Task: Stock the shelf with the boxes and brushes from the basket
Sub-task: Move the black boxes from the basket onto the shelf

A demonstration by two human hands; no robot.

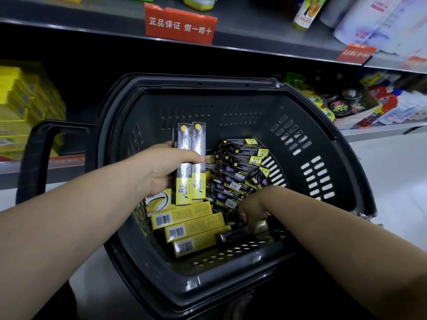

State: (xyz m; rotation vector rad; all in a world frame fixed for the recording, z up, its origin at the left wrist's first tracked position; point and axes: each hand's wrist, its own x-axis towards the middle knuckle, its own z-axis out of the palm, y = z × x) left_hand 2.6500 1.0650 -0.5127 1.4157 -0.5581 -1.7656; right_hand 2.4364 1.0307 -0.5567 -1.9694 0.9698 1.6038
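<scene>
Gripping two long black-and-yellow boxes [191, 162] side by side, the left hand [161, 172] holds them above the left half of the basket [231, 280], long axes running near to far, yellow ends nearest. Beneath lie yellow barcoded boxes [191, 220], slanted, with a heap of black boxes [240, 172] to their right. The right hand [251, 211] curls its fingers round a dark box [238, 235] lying left to right by the near wall, while far above a red shelf tag [180, 24] reads 正品保证 假一赔十.
</scene>
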